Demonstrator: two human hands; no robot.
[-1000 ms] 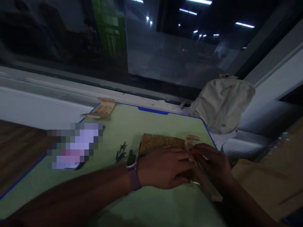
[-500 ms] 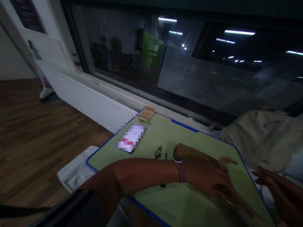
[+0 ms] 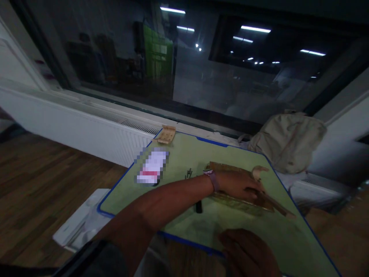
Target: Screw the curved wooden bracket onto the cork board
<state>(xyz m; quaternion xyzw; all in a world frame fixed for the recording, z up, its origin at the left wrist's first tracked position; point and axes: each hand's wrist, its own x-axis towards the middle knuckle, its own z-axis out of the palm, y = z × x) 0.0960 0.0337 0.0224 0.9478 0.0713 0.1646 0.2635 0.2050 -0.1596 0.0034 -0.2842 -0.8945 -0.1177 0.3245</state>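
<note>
My left hand [image 3: 239,184] lies flat, fingers stretched, on a brown board [image 3: 227,168] that rests on the green mat [image 3: 184,154]. A purple watch is on that wrist. A small pale wooden hook-shaped piece [image 3: 258,170] stands at the board's far right corner, just beyond my fingertips. A thin wooden strip [image 3: 278,207] pokes out to the right from under the board. My right hand [image 3: 248,252] is low at the mat's front edge, back up, with its fingers hidden in the dark. Several dark screws [image 3: 188,174] lie left of the board, and a short black object [image 3: 198,207] lies under my forearm.
A blurred phone-like item [image 3: 152,172] lies on the mat's left side. A pale perforated wooden piece [image 3: 166,135] sits at the far corner. A beige backpack [image 3: 288,140] leans at the right by the window. A white radiator [image 3: 72,125] runs along the wall; wooden floor lies left.
The view swung left and back again. My right hand left the hook-shaped piece and came down to the mat's front edge. My left hand stayed on the board.
</note>
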